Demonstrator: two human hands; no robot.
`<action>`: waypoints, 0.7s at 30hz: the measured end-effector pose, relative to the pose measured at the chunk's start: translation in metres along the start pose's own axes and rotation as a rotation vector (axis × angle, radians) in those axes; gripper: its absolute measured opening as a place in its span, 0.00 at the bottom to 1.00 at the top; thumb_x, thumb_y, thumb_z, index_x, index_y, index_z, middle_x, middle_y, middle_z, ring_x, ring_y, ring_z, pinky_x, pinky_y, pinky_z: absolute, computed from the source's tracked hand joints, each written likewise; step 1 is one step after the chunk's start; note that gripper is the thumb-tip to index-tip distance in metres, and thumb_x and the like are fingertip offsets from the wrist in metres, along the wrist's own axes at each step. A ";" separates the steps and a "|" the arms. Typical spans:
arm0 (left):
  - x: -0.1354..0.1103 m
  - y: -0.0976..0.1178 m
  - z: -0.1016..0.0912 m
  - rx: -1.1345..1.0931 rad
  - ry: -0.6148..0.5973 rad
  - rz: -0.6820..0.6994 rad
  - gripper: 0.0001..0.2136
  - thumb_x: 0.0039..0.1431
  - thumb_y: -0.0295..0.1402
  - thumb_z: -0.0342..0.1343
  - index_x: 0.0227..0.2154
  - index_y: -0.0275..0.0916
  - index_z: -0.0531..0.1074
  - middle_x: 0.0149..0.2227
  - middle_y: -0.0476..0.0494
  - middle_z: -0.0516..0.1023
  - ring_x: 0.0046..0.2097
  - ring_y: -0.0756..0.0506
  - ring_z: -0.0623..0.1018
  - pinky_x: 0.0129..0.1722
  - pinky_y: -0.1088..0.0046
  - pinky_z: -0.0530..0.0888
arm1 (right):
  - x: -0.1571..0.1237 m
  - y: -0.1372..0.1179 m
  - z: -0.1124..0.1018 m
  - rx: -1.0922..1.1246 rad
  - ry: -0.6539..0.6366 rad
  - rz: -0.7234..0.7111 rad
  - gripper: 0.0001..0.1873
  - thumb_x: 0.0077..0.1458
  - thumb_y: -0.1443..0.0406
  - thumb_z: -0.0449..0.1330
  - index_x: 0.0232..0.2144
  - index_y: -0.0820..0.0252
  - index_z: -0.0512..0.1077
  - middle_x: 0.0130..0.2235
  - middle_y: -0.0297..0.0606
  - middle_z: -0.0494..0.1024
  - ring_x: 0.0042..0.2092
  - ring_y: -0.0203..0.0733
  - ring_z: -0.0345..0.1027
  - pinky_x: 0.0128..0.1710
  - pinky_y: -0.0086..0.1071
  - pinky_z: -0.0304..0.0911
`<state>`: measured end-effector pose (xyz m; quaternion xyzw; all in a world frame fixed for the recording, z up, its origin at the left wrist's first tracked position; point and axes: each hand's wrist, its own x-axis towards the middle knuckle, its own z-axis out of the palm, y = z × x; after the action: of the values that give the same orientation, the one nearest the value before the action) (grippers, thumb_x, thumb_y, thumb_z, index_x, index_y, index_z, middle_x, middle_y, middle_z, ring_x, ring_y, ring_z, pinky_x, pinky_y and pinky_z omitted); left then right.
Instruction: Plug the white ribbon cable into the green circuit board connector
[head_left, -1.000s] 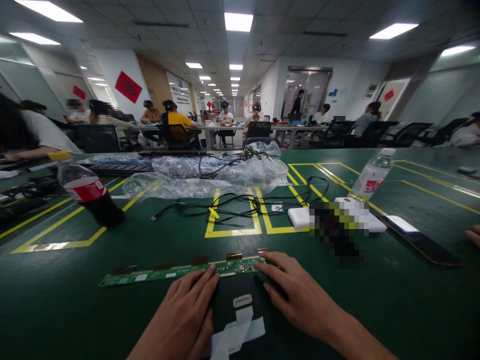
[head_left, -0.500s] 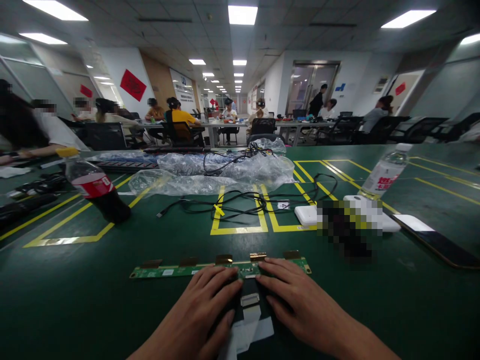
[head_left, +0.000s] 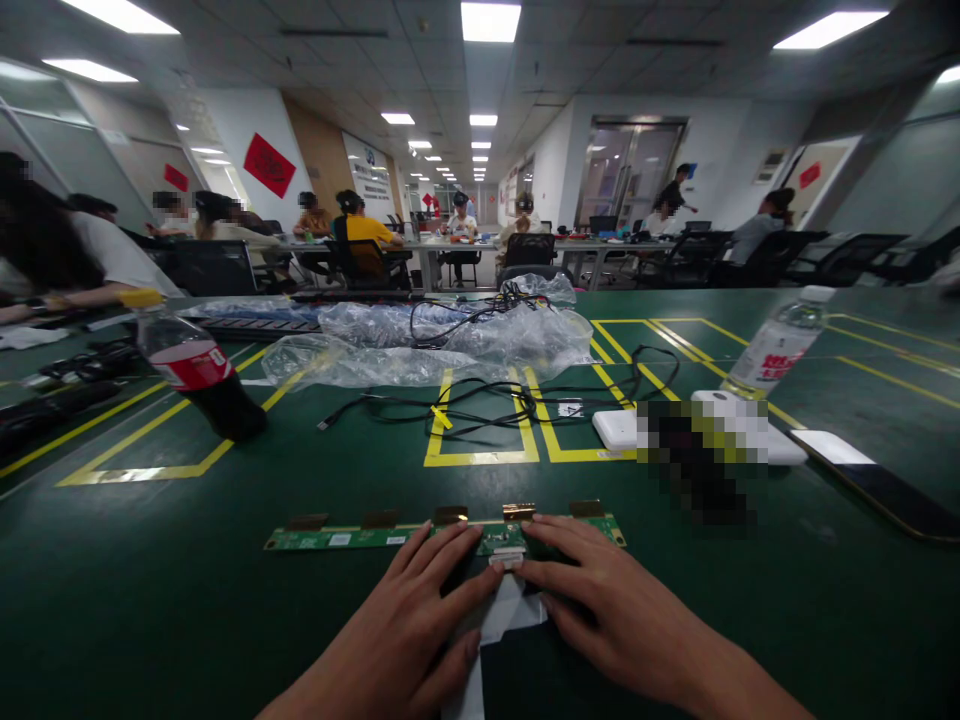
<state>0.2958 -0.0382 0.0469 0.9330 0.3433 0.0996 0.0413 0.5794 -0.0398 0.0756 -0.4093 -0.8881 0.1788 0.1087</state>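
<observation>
A long, narrow green circuit board with brown film tabs along its far edge lies flat on the green table. My left hand is open, its outstretched fingertips at the board's near edge left of the middle. Its index fingertip touches the left end of the connector on a white flat ribbon cable. My right hand is also open, fingers extended over the board's right half, with one fingertip at the connector's right end. The connector is right at the board's near edge; I cannot tell whether it is seated. The cable's lower part runs beside my left thumb.
Black cables and clear plastic wrap lie beyond the board. A cola bottle stands left; a clear bottle, white box and phone are right. A co-worker's arm rests at far left.
The cable connector has moved forward, from short of the board to its near edge. My index fingertips have come onto the connector's ends.
</observation>
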 end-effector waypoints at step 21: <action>0.008 0.007 -0.009 -0.042 -0.041 -0.082 0.28 0.65 0.30 0.51 0.67 0.54 0.57 0.69 0.43 0.61 0.68 0.36 0.62 0.62 0.42 0.65 | -0.001 0.003 -0.005 0.048 -0.049 0.055 0.25 0.65 0.64 0.55 0.62 0.41 0.68 0.69 0.36 0.62 0.69 0.50 0.54 0.67 0.54 0.52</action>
<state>0.3041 -0.0387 0.0578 0.9190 0.3779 0.0859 0.0718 0.5838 -0.0380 0.0788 -0.4262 -0.8744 0.2128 0.0920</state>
